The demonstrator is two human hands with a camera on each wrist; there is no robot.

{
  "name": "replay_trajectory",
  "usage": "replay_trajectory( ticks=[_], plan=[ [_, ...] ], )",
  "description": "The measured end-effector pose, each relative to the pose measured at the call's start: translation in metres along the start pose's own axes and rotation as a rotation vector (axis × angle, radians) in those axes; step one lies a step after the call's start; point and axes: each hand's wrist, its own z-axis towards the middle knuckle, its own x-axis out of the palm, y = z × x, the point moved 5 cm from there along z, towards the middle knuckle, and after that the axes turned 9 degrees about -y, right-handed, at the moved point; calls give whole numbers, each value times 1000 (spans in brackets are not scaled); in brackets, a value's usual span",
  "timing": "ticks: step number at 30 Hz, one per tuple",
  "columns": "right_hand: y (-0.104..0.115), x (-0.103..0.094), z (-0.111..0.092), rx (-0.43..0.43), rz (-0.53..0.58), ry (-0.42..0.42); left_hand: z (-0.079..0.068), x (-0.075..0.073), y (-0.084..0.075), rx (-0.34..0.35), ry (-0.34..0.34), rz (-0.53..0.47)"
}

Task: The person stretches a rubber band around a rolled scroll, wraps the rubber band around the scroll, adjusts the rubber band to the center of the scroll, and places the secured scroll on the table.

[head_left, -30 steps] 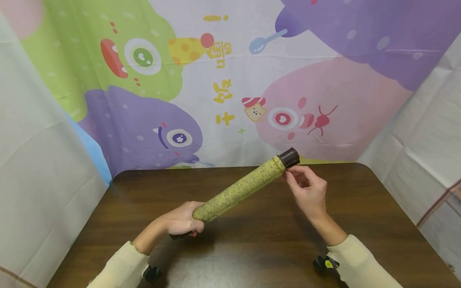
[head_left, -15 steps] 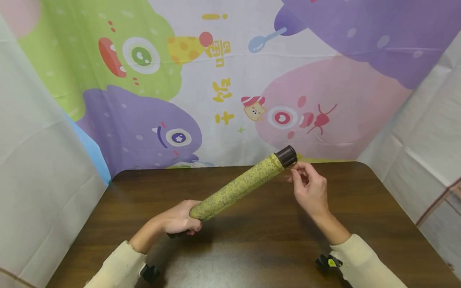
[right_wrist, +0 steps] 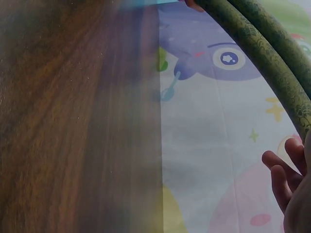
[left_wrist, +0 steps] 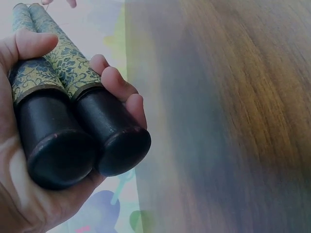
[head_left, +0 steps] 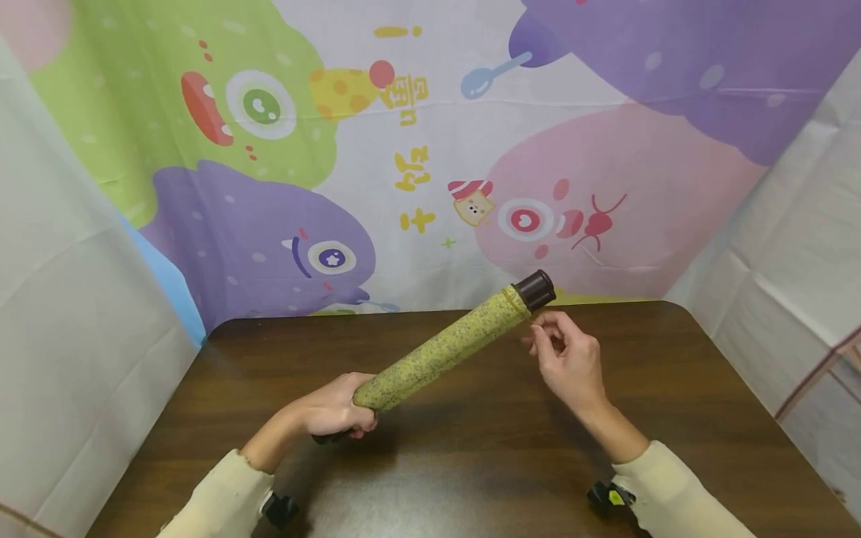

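Observation:
A rolled scroll (head_left: 440,351) with yellow-green patterned fabric and dark knobs slants up to the right above the table. My left hand (head_left: 339,407) grips its lower end. In the left wrist view the scroll shows as two parallel rolls, with dark rounded knobs (left_wrist: 112,133) lying in my palm, thumb over the fabric. My right hand (head_left: 568,362) is just below the upper dark knob (head_left: 534,290), fingers bent and thumb near the index finger. In the right wrist view the fingers (right_wrist: 282,177) lie close to the rolls; whether they hold something thin is unclear.
A dark brown wooden table (head_left: 457,478) lies under both hands. Behind it hangs a cloth backdrop (head_left: 437,149) with cartoon monsters, and pale cloth (head_left: 74,299) hangs at the sides. A small black device (head_left: 279,510) sits at each sleeve.
The right hand has moved slightly out from the scroll's upper end, then back down and left, below the knob. The scroll has shifted a little left, still in the left hand.

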Motion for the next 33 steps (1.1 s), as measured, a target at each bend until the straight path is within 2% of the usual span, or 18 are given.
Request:
replay_trajectory(
  ticks=[14,20,22,28,31,33],
  plan=[
    [3,0,1,-22,61,-42,2,-1,0,-8,-46,73],
    [1,-3,1,5,105,-53,3,-3,4,-16,-81,132],
    [0,-5,1,17,110,-58,3,-5,5,-22,-115,191],
    [-2,-14,7,29,69,-71,3,-12,5,-59,-269,473],
    [-4,-18,9,29,26,-53,2,-12,5,-87,-315,583],
    [-6,-21,10,30,-7,-41,1,-13,4,-82,-344,664]
  ],
)
